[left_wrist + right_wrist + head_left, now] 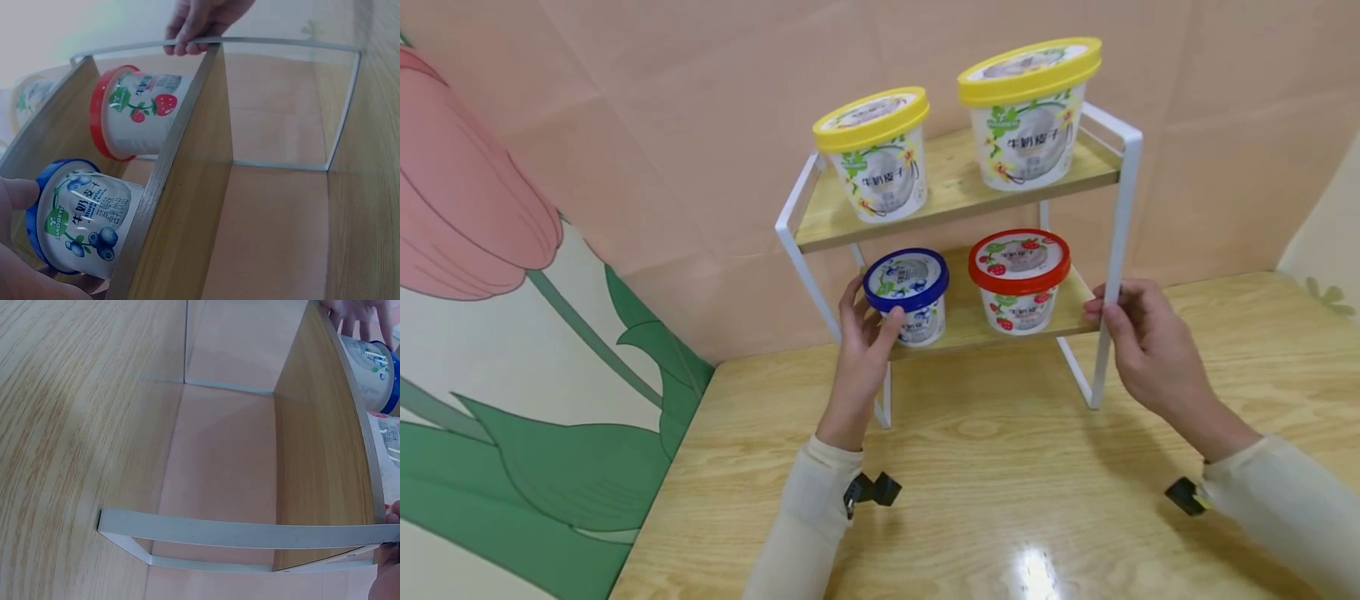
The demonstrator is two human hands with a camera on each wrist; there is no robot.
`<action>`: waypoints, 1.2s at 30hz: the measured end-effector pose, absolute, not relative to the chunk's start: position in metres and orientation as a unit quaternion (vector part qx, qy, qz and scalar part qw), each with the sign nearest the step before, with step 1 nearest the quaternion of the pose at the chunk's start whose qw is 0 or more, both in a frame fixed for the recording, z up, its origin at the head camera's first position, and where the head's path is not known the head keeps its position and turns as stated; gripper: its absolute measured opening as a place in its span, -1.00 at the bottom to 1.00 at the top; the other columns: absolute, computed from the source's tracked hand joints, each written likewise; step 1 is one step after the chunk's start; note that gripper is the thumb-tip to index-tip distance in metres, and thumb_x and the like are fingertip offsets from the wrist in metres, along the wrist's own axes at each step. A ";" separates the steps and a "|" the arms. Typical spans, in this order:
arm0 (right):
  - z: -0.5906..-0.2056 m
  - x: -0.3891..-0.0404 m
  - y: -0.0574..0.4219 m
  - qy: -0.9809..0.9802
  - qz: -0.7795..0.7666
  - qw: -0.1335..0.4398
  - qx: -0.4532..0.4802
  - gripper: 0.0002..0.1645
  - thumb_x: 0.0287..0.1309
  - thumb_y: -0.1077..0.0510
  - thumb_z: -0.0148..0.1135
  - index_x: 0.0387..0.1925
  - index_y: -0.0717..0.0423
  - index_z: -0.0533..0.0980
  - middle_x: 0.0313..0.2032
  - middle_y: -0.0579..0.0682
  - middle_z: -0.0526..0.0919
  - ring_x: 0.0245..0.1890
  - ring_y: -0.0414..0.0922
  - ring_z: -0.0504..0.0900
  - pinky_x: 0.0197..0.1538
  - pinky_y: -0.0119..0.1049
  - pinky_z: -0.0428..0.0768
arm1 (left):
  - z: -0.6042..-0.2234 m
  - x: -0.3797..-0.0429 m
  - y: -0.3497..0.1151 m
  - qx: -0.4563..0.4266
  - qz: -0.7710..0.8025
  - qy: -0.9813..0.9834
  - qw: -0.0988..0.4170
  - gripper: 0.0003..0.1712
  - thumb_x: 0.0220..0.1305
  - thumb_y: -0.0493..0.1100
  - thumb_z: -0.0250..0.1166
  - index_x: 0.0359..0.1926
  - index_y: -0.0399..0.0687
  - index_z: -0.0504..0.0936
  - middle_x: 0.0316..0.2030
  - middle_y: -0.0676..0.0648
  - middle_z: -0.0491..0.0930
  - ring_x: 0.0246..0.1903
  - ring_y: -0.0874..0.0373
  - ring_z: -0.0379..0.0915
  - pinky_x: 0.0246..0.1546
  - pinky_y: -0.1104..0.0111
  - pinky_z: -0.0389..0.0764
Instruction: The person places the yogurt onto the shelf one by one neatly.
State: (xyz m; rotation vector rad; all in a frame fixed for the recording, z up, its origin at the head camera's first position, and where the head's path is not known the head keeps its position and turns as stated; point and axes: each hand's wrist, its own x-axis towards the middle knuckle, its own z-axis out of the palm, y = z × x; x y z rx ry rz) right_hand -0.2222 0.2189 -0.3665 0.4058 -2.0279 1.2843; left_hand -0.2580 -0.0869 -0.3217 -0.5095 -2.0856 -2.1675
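Note:
A two-tier rack [951, 171] with wooden shelves and white metal side frames stands on the table. On its lower shelf sits a blue-lidded tub [908, 282] with blueberry pictures. My left hand [859, 350] grips this tub from its left side, thumb in front and fingers around the back. The tub's base touches the shelf in the left wrist view. My right hand [1156, 350] pinches the rack's right side frame at lower-shelf height. A red-lidded tub [1021, 310] with strawberry pictures stands to the right of the blue one, untouched by either hand.
On the upper shelf are two yellow-lidded tubs, one on the left [887, 179] and one on the right [1030, 137]. The wood-grain table [970, 500] extends in front of the rack. Behind it hangs a pinkish backdrop [700, 167], with a tulip picture [467, 183] at left.

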 end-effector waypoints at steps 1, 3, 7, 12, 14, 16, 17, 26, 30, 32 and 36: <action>-0.366 -0.222 0.219 -0.782 0.495 0.346 0.156 -0.75 0.43 0.40 -0.08 0.06 0.48 0.33 -0.21 -0.38 0.56 -0.20 -0.51 0.60 -0.08 -0.74 0.54 | -0.321 -0.258 -0.087 -0.166 -0.710 -0.683 0.045 -0.17 0.45 -0.06 0.15 0.54 0.21 -0.13 0.48 -0.16 0.11 0.43 -0.13 0.16 0.42 -0.02 0.29; -0.366 -0.222 0.219 -0.782 0.495 0.346 0.155 -0.75 0.43 0.40 -0.08 0.06 0.47 0.33 -0.21 -0.38 0.56 -0.20 -0.51 0.60 -0.08 -0.74 0.54 | -0.321 -0.258 -0.086 -0.163 -0.711 -0.682 0.045 -0.15 0.45 -0.06 0.16 0.54 0.21 -0.15 0.48 -0.17 0.10 0.45 -0.14 0.14 0.43 -0.01 0.27; -0.367 -0.222 0.219 -0.782 0.493 0.348 0.156 -0.75 0.42 0.40 -0.07 0.06 0.46 0.34 -0.21 -0.39 0.56 -0.20 -0.51 0.60 -0.08 -0.74 0.54 | -0.324 -0.256 -0.086 -0.160 -0.699 -0.693 0.069 -0.10 0.44 -0.05 0.17 0.55 0.20 -0.22 0.48 -0.21 0.08 0.47 -0.13 0.09 0.46 0.01 0.23; -0.367 -0.222 0.219 -0.784 0.492 0.346 0.156 -0.75 0.42 0.41 -0.06 0.06 0.44 0.34 -0.20 -0.39 0.56 -0.20 -0.51 0.60 -0.08 -0.75 0.53 | -0.330 -0.246 -0.087 -0.183 -0.647 -0.731 0.119 -0.04 0.44 -0.06 0.16 0.56 0.07 -0.31 0.51 -0.23 0.05 0.54 -0.07 -0.05 0.50 -0.02 0.11; -0.367 -0.222 0.219 -0.782 0.492 0.348 0.158 -0.75 0.42 0.41 -0.06 0.06 0.44 0.35 -0.19 -0.38 0.56 -0.19 -0.51 0.60 -0.08 -0.75 0.53 | -0.332 -0.239 -0.088 -0.192 -0.630 -0.742 0.124 -0.03 0.43 -0.08 0.17 0.56 0.06 -0.31 0.52 -0.22 0.02 0.55 -0.05 -0.10 0.51 -0.03 0.07; -0.367 -0.223 0.220 -0.780 0.494 0.350 0.161 -0.76 0.41 0.42 -0.06 0.06 0.45 0.35 -0.19 -0.38 0.56 -0.19 -0.50 0.60 -0.08 -0.75 0.54 | -0.335 -0.229 -0.092 -0.199 -0.613 -0.755 0.121 -0.03 0.44 -0.10 0.18 0.56 0.05 -0.30 0.54 -0.19 -0.03 0.56 -0.03 -0.14 0.53 -0.01 0.04; -0.367 -0.223 0.220 -0.780 0.493 0.351 0.162 -0.76 0.41 0.42 -0.06 0.06 0.45 0.35 -0.19 -0.38 0.56 -0.19 -0.50 0.60 -0.08 -0.75 0.54 | -0.336 -0.224 -0.094 -0.200 -0.602 -0.764 0.120 -0.04 0.43 -0.10 0.19 0.56 0.05 -0.28 0.55 -0.18 -0.05 0.56 -0.03 -0.15 0.53 0.00 0.03; -0.366 -0.222 0.219 -0.779 0.498 0.348 0.160 -0.75 0.42 0.41 -0.06 0.06 0.47 0.33 -0.19 -0.37 0.55 -0.19 -0.50 0.60 -0.07 -0.74 0.54 | -0.346 -0.200 -0.122 -0.213 -0.544 -0.797 0.155 -0.37 0.39 -0.23 0.23 0.37 -0.23 0.19 0.32 -0.24 0.33 0.35 -0.08 0.28 0.26 -0.06 0.43; -0.367 -0.222 0.218 -0.778 0.498 0.348 0.158 -0.75 0.42 0.40 -0.07 0.06 0.47 0.32 -0.20 -0.39 0.55 -0.19 -0.51 0.59 -0.07 -0.75 0.53 | -0.351 -0.203 -0.131 -0.196 -0.545 -0.798 0.165 -0.48 0.37 -0.25 0.26 0.27 -0.28 0.32 0.19 -0.23 0.46 0.21 -0.11 0.40 0.15 0.14 0.55; -0.368 -0.222 0.219 -0.779 0.495 0.351 0.158 -0.76 0.42 0.40 -0.06 0.05 0.46 0.34 -0.20 -0.40 0.55 -0.19 -0.52 0.59 -0.07 -0.76 0.53 | -0.355 -0.206 -0.134 -0.183 -0.548 -0.800 0.159 -0.50 0.36 -0.23 0.27 0.25 -0.25 0.36 0.13 -0.21 0.50 0.15 -0.11 0.44 0.11 0.20 0.56; -0.368 -0.222 0.219 -0.777 0.492 0.357 0.163 -0.76 0.41 0.42 -0.05 0.05 0.45 0.35 -0.20 -0.38 0.56 -0.19 -0.51 0.60 -0.08 -0.75 0.53 | -0.360 -0.210 -0.138 -0.173 -0.520 -0.819 0.172 -0.52 0.35 -0.20 0.28 0.23 -0.19 0.39 0.03 -0.16 0.60 0.05 -0.06 0.52 0.06 0.14 0.57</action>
